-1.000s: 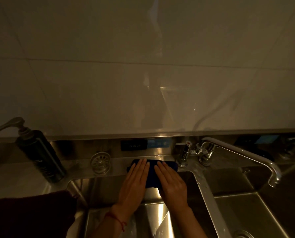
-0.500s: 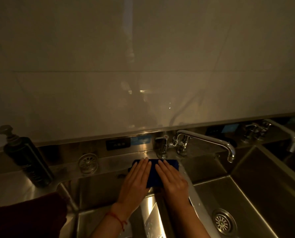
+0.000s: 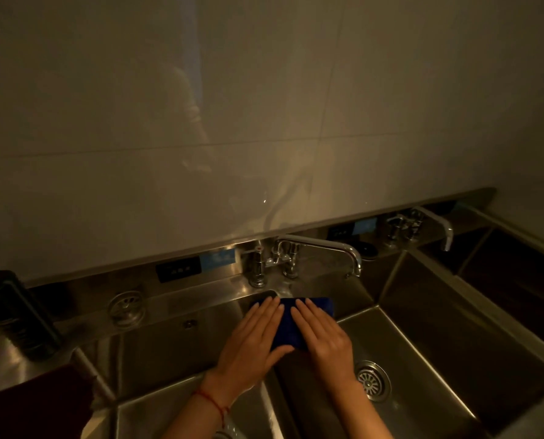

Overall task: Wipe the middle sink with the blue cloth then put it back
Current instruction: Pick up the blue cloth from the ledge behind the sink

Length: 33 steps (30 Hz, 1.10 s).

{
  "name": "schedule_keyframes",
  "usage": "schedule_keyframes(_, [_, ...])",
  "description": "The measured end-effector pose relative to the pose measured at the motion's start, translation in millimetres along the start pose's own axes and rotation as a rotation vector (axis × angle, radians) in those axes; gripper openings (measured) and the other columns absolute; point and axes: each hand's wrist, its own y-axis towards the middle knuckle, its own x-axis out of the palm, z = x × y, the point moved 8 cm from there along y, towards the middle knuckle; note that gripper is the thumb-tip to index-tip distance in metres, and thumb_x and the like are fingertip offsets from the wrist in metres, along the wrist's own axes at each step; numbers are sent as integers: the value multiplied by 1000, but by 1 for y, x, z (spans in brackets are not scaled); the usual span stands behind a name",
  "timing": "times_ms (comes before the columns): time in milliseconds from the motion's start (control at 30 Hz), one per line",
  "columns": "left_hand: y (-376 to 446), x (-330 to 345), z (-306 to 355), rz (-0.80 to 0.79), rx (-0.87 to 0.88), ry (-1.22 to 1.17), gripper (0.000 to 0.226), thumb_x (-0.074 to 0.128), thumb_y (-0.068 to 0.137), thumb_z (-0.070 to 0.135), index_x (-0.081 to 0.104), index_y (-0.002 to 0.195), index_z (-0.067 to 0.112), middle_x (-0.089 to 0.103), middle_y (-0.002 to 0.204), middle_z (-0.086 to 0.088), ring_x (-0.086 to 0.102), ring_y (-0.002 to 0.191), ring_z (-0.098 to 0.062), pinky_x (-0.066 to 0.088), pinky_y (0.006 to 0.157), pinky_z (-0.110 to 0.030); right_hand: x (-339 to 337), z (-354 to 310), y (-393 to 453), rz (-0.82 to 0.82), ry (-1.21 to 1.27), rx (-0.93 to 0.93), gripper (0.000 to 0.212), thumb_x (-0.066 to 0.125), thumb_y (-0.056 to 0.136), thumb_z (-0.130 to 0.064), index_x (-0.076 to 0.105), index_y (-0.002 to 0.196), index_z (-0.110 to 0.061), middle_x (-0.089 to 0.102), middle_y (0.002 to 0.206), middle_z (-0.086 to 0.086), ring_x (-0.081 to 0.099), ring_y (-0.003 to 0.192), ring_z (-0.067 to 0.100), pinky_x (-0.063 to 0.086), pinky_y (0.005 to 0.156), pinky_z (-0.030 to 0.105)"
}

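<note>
The blue cloth (image 3: 289, 326) lies folded over the rim between the left sink (image 3: 169, 353) and the middle sink (image 3: 429, 353), just in front of the faucet base. My left hand (image 3: 251, 340) and my right hand (image 3: 324, 337) press flat on it side by side, fingers stretched toward the wall. Only the strip between the hands and the far edge of the cloth show. The middle sink's drain (image 3: 372, 380) sits just right of my right wrist.
A swivel faucet (image 3: 321, 248) reaches over the middle sink. A third basin (image 3: 517, 280) with its own faucet (image 3: 432, 223) lies at the right. A dark pump bottle (image 3: 13, 315), a round strainer (image 3: 126, 307) and a dark red cloth (image 3: 32, 403) are at the left.
Both hands slid the cloth rightward along the back rim, from left of the faucet base to the divider in front of it. The view swung right, revealing the middle and right basins.
</note>
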Motion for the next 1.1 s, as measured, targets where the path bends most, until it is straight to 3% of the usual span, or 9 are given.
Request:
schedule_keyframes(67, [3,-4,11,-3,-9,2,74,17,96,55,69,117,8,65,126,-6,64,115,-16,21,115,-26,-10,9,-8,2,3,-18,33,69,75,-22,69,104,-7,68,110,10,64,103,23,54,83,40])
schedule_keyframes(133, [6,-7,23,-8,0,-5,78,6,100,49,70,115,8,67,123,-7,65,113,-16,40,105,-25,-21,18,-15,3,0,-21,41,81,67,-19,69,104,-7,68,111,10,64,104,23,55,83,40])
schedule_keyframes(200, [9,-10,34,8,20,15,76,9,100,50,71,113,8,69,120,-6,67,111,-15,54,89,-32,-34,24,-23,36,-6,-31,31,70,77,-19,69,105,-7,67,113,10,63,106,24,54,85,40])
schedule_keyframes(300, [19,-21,48,48,13,39,60,33,97,51,71,114,7,69,120,-7,67,110,-17,55,87,-35,-53,33,-33,60,-8,-42,28,51,88,-20,67,107,-7,66,114,10,60,109,24,52,88,40])
schedule_keyframes(367, [27,-18,56,31,29,30,66,53,89,52,55,132,4,53,140,-12,53,129,-20,38,108,-35,-65,37,-38,68,-13,-53,29,52,86,-18,67,108,-7,66,115,10,60,110,24,51,89,41])
schedule_keyframes(433, [32,-7,61,-75,10,-6,77,38,93,59,23,151,12,20,159,-5,19,148,-13,-1,117,-23,-76,43,-42,73,-16,-56,29,56,83,-18,67,108,-7,65,115,10,59,111,25,50,90,42])
schedule_keyframes(500, [37,1,68,-131,-13,-41,86,19,87,71,12,154,18,12,161,1,9,149,-8,-7,113,-17,-86,48,-46,89,-14,-59,29,57,84,-18,66,108,-6,65,116,10,58,111,25,50,91,42])
schedule_keyframes(700, [46,11,91,-181,-101,-265,75,49,90,58,23,152,22,36,153,2,35,139,-12,28,113,-25,-114,65,-56,126,0,-46,28,52,88,-18,67,109,-6,64,117,10,57,113,27,50,91,44])
schedule_keyframes(1100, [53,0,148,-11,-173,-510,56,75,78,29,59,130,14,63,122,0,59,110,-11,43,94,-17,-148,96,-86,160,-22,-70,29,44,94,-18,67,107,-6,65,115,10,59,110,27,51,90,42])
